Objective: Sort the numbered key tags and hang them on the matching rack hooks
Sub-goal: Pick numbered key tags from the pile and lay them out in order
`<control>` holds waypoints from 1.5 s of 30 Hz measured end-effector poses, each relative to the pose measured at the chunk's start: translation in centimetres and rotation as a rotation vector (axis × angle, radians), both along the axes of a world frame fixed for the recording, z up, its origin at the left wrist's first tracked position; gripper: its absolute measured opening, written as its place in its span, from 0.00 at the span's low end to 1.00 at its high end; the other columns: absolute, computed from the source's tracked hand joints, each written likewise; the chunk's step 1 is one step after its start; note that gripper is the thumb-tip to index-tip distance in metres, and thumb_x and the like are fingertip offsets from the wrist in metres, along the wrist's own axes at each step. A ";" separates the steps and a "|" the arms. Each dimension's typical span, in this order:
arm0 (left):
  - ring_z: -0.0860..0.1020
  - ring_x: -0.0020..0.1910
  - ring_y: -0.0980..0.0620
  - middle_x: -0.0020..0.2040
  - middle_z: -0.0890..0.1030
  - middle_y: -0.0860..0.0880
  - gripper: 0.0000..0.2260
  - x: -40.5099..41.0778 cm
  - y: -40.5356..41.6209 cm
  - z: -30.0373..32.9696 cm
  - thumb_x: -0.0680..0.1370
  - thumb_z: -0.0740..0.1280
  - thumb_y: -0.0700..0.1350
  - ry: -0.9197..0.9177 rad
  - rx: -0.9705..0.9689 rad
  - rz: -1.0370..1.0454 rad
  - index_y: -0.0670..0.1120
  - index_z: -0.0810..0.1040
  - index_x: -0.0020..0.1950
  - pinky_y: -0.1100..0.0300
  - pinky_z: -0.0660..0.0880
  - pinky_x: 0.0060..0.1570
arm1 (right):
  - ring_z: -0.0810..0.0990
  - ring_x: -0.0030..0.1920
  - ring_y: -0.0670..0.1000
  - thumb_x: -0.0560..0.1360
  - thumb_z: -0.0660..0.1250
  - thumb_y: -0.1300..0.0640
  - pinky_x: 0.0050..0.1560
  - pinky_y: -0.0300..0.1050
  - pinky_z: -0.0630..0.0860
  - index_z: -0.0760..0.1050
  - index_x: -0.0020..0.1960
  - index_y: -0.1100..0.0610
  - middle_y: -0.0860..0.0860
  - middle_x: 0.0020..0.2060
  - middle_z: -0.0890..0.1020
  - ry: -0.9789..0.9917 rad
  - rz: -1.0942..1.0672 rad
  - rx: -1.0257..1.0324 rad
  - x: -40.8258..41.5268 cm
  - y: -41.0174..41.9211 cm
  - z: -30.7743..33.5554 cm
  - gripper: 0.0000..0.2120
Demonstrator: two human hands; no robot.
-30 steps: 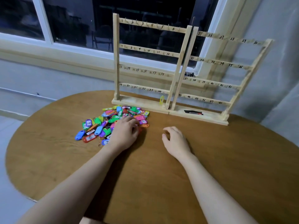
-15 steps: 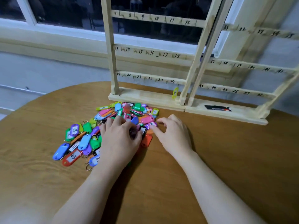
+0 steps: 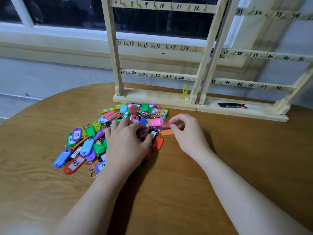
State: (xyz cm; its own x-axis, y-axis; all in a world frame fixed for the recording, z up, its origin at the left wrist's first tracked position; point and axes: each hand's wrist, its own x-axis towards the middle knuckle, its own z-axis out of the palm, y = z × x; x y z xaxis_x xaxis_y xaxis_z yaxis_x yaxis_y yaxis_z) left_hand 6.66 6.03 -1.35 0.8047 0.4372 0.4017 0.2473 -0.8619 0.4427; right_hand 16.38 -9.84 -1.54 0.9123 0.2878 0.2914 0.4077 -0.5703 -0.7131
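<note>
Key tags (image 3: 88, 146) are heaped on the surface (image 3: 220, 167) just in front of the wooden rack (image 3: 157, 99), the left hand (image 3: 126, 143) being laid on the heap with fingers curled into it, while a pink tag (image 3: 166, 125) is pinched by the right hand (image 3: 188, 131) at the heap's right edge.

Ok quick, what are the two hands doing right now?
Left hand: fingers curled down into the pile of key tags, gripping some near the thumb.
Right hand: pinching a pink tag at the pile's edge.
</note>
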 end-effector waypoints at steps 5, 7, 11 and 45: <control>0.68 0.59 0.46 0.53 0.77 0.52 0.17 0.0 -0.2 0.2 0.74 0.69 0.63 0.046 -0.004 0.013 0.56 0.83 0.58 0.49 0.59 0.60 | 0.79 0.43 0.37 0.79 0.69 0.60 0.40 0.28 0.73 0.80 0.46 0.48 0.42 0.41 0.82 0.023 0.004 0.196 -0.1 -0.4 0.4 0.08; 0.67 0.59 0.46 0.54 0.77 0.52 0.17 0.0 -0.1 0.2 0.74 0.69 0.63 0.054 -0.015 0.015 0.57 0.83 0.58 0.49 0.58 0.60 | 0.79 0.42 0.39 0.79 0.69 0.61 0.41 0.30 0.74 0.79 0.45 0.48 0.43 0.40 0.83 0.028 -0.004 0.249 -0.1 -0.5 0.3 0.09; 0.68 0.59 0.46 0.54 0.78 0.53 0.13 0.0 0.0 0.3 0.76 0.68 0.61 0.054 -0.027 0.008 0.57 0.84 0.56 0.50 0.58 0.58 | 0.81 0.43 0.42 0.80 0.67 0.63 0.44 0.35 0.77 0.79 0.47 0.50 0.45 0.42 0.83 0.058 0.005 0.282 -0.2 -0.6 0.4 0.09; 0.76 0.58 0.67 0.57 0.81 0.63 0.11 -4.1 -4.7 1.7 0.83 0.65 0.43 -0.048 -0.336 -0.700 0.53 0.82 0.61 0.74 0.69 0.55 | 0.82 0.48 0.43 0.79 0.71 0.56 0.53 0.38 0.77 0.85 0.47 0.46 0.42 0.44 0.86 0.156 0.016 -0.027 -4.4 -18.1 2.8 0.07</control>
